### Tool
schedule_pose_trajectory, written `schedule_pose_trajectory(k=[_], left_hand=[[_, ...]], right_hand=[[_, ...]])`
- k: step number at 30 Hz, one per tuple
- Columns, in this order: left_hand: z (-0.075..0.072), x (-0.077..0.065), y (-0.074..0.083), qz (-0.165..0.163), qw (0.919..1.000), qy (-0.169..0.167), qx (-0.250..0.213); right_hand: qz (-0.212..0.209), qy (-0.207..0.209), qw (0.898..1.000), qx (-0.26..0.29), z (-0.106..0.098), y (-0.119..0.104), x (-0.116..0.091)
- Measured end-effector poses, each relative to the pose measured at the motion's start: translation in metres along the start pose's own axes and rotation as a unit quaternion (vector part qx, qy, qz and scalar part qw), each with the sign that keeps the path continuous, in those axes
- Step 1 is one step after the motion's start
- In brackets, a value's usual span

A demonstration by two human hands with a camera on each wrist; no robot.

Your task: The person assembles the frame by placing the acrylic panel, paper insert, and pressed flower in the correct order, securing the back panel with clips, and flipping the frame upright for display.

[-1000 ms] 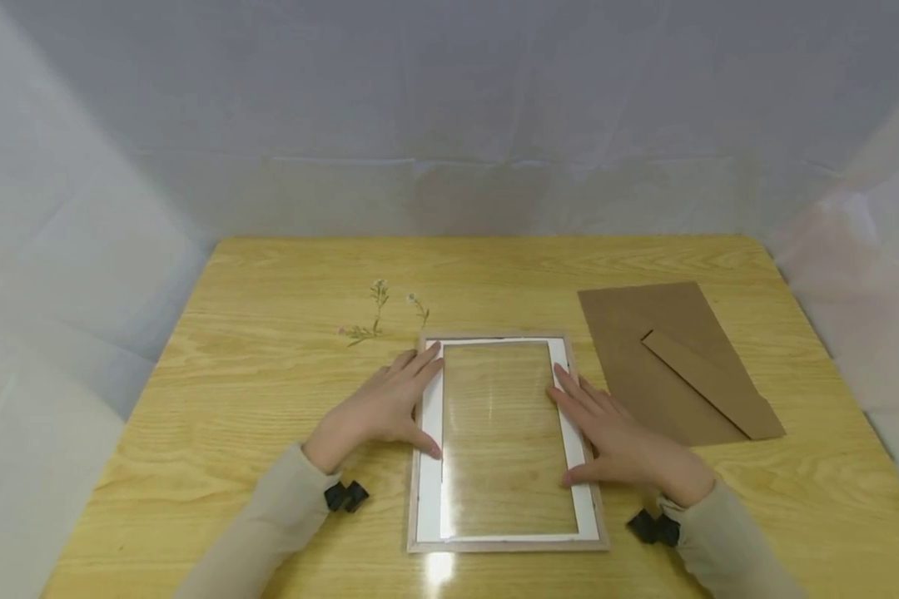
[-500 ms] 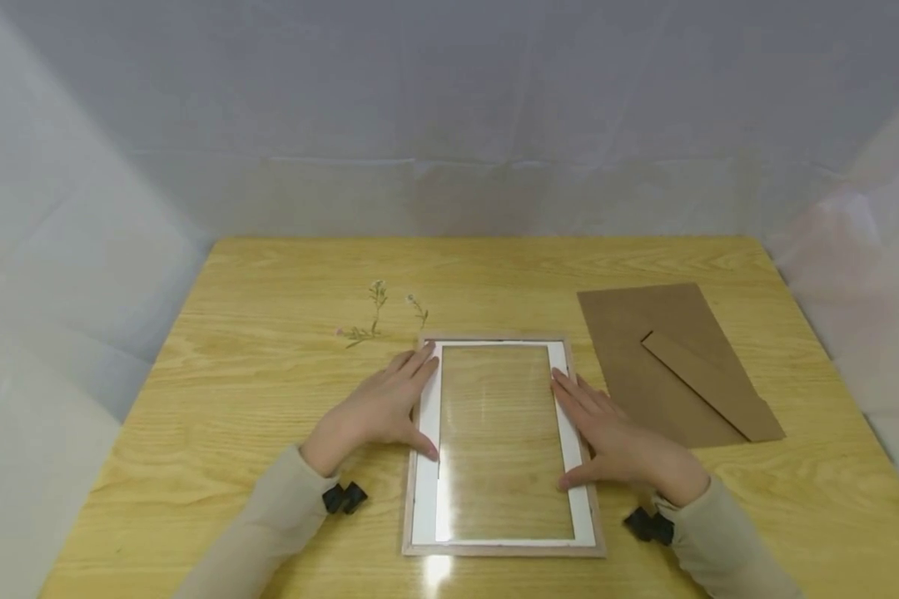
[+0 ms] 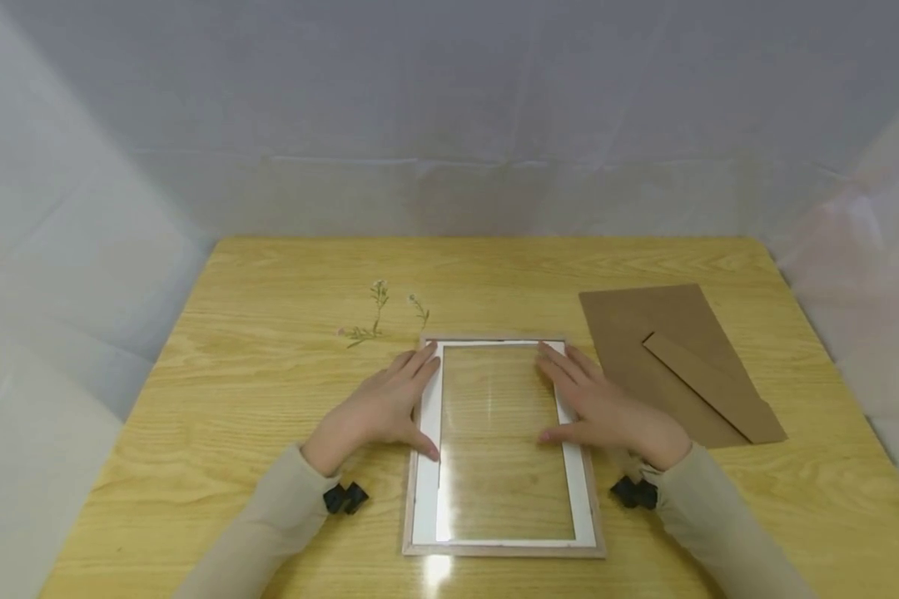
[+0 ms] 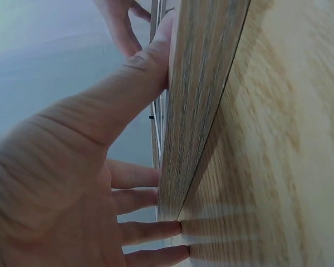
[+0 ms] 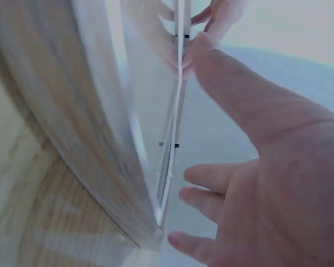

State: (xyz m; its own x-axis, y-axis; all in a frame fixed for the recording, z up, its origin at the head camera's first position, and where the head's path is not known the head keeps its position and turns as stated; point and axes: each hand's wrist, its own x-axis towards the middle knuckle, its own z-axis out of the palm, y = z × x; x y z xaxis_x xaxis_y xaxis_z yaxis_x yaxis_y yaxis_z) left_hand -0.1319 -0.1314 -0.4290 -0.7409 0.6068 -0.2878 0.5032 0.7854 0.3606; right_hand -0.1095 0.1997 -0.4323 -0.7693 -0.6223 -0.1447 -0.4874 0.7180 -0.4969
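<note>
Resting the left hand [image 3: 382, 410] on the left side of a pale wooden frame [image 3: 504, 551], with fingers straight and slightly spread toward the far left corner and thumb lower down, over the white border [image 3: 424, 507]. Showing that thumb, in the left wrist view, laid over the top of the side rail, with the other fingers spread apart; cannot tell exact contact at each fingertip.

Holding the right hand [image 3: 607, 414] over the right side of the same frame, fingers straight and slightly spread, tips over the border and the clear pane [image 3: 505, 466] near the far right corner, thumb aimed inward over the pane. Showing gaps between those fingers in the right wrist view; cannot tell touch from hover there.

Seeing the frame flat on the wood-grain table [image 3: 270, 383], between both hands and toward the near edge, with grain visible through the pane.

Finding a longer flower sprig [image 3: 375, 326] beyond the frame's far left corner and a smaller flower sprig [image 3: 422, 311] just beside that corner. Having on the right, near the frame, a flat brown board [image 3: 622, 349], partly hidden by the right hand, with a brown strut [image 3: 712, 391] lying diagonally across it.

Wearing beige sleeves [image 3: 277, 507] on both arms. Having pale sheeting [image 3: 449, 91] behind the table and on both sides.
</note>
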Motion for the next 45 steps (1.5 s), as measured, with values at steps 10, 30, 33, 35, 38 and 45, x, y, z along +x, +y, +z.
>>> schedule_pose_trajectory(k=[10, 30, 33, 35, 38, 45], left_hand=[[0.002, -0.001, 0.0, 0.002, 1.0, 0.004, 0.001], [0.012, -0.004, -0.009, 0.016, 0.9998, 0.011, -0.005], [0.014, -0.005, -0.01, 0.023, 0.9997, 0.013, -0.002], [0.014, -0.007, -0.01, 0.027, 0.9996, 0.012, 0.001], [0.014, -0.01, -0.009, 0.033, 0.9994, 0.006, 0.009], [0.008, -0.021, -0.004, 0.034, 0.9992, -0.019, -0.01]], right_hand=[[0.035, -0.031, 0.999, 0.006, 0.001, 0.001, 0.018], [0.046, -0.001, 0.999, -0.022, 0.003, 0.004, 0.024], [0.04, -0.002, 0.999, -0.007, 0.003, 0.009, 0.023], [0.027, -0.001, 1.0, 0.006, 0.002, 0.014, 0.021], [0.009, -0.001, 1.0, 0.028, 0.002, 0.023, 0.016], [0.001, -0.032, 0.997, 0.074, 0.001, 0.033, -0.004]])
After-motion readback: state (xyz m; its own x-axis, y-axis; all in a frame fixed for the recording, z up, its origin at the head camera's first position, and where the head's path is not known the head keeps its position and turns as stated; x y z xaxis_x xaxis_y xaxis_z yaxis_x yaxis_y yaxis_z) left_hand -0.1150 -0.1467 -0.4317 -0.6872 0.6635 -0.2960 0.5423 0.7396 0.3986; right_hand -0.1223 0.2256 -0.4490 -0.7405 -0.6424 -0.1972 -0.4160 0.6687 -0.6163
